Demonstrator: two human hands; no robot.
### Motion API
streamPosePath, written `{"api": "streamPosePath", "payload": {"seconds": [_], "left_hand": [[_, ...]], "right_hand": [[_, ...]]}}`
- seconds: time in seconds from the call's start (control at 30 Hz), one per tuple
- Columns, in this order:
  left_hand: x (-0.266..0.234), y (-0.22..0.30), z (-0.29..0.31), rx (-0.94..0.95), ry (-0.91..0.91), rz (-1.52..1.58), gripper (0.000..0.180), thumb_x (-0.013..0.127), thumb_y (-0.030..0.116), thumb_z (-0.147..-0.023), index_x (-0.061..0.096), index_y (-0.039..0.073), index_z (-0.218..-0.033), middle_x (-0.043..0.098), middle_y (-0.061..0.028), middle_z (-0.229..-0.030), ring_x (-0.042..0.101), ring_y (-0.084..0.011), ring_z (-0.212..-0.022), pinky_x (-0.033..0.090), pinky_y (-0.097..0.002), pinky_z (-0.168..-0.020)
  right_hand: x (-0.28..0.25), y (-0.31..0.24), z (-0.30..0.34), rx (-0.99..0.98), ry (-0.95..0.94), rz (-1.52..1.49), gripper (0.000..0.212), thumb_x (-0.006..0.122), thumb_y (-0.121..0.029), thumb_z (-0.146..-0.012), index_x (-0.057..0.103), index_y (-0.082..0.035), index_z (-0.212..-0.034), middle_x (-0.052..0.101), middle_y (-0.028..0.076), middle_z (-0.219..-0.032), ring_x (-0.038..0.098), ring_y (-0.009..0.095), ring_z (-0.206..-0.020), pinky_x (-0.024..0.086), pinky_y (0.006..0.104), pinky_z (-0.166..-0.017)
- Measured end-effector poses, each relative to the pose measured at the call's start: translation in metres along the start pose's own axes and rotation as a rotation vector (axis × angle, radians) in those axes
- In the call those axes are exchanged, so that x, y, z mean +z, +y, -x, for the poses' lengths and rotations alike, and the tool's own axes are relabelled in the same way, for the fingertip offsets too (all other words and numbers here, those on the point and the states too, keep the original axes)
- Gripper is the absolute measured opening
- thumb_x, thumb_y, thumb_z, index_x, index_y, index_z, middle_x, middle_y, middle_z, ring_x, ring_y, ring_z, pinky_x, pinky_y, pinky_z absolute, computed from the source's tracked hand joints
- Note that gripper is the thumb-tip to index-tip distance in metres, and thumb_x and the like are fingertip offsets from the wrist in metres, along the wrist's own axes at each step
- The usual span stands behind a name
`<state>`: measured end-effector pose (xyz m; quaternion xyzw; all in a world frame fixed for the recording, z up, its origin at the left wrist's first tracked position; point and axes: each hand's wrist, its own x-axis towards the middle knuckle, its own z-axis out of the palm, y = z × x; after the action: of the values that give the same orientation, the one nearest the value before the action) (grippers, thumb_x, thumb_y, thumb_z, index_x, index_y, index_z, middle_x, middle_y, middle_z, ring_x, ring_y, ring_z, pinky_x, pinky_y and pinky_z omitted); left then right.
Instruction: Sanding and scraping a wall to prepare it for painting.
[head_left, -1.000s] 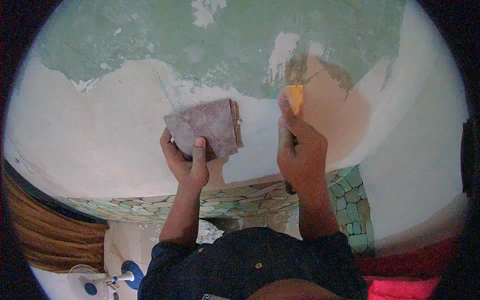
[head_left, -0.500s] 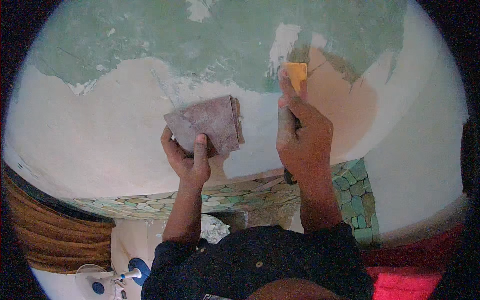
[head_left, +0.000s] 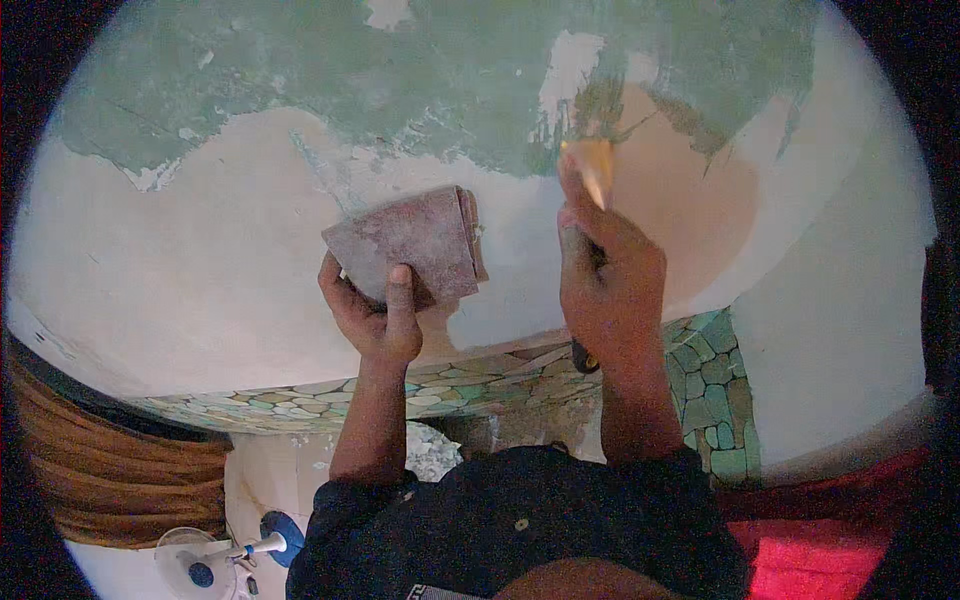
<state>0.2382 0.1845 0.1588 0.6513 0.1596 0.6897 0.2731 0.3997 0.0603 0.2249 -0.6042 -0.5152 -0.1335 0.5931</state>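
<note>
Two bare hands are raised against a plastered wall (head_left: 200, 270) whose upper part carries peeling green paint (head_left: 400, 90): the left hand (head_left: 375, 310) is clamped on a folded, reddish-brown sheet of sandpaper (head_left: 410, 240), thumb pressed on its face, holding it flat just off the pale plaster. The right hand (head_left: 610, 285) is closed around the dark handle of a scraper with an orange-yellow blade (head_left: 597, 170), the forefinger lying along it and the blade tip touching the wall at the edge of the green paint. Below both hands runs a band of green and cream mosaic stone (head_left: 470, 385), and a small white fan with a blue base (head_left: 200, 560) stands on the floor at lower left.
</note>
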Motion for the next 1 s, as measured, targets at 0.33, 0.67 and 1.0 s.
{"api": "streamPosePath", "payload": {"seconds": [0.33, 0.67, 1.0], "left_hand": [[0.000, -0.002, 0.003, -0.015, 0.017, 0.048, 0.061, 0.063, 0.020, -0.085, 0.027, -0.004, -0.128, 0.044, -0.0186, -0.118, 0.049, -0.0225, -0.106, 0.041, -0.0360, -0.091], [0.003, -0.003, 0.002, -0.027, 0.008, 0.051, 0.059, 0.062, 0.019, -0.086, 0.028, -0.004, -0.127, 0.044, -0.0192, -0.118, 0.049, -0.0231, -0.106, 0.041, -0.0359, -0.091], [-0.004, -0.004, 0.002, 0.006, -0.025, 0.046, 0.060, 0.063, 0.021, -0.086, 0.028, -0.005, -0.127, 0.046, -0.0196, -0.117, 0.050, -0.0238, -0.106, 0.043, -0.0356, -0.089]], "right_hand": [[-0.001, -0.004, -0.008, -0.008, -0.037, 0.056, 0.042, 0.055, 0.003, -0.084, 0.057, -0.010, -0.124, 0.053, 0.004, -0.067, 0.044, 0.007, -0.060, 0.040, 0.0218, -0.057], [0.003, -0.006, -0.021, -0.145, 0.058, 0.097, 0.041, 0.054, 0.001, -0.086, 0.056, -0.013, -0.124, 0.060, 0.008, -0.074, 0.046, 0.007, -0.063, 0.042, 0.0218, -0.059], [0.001, -0.033, -0.018, 0.065, 0.021, 0.154, 0.041, 0.055, -0.005, -0.087, 0.054, -0.017, -0.127, 0.058, 0.002, -0.073, 0.043, 0.005, -0.062, 0.041, 0.0209, -0.058]]}}
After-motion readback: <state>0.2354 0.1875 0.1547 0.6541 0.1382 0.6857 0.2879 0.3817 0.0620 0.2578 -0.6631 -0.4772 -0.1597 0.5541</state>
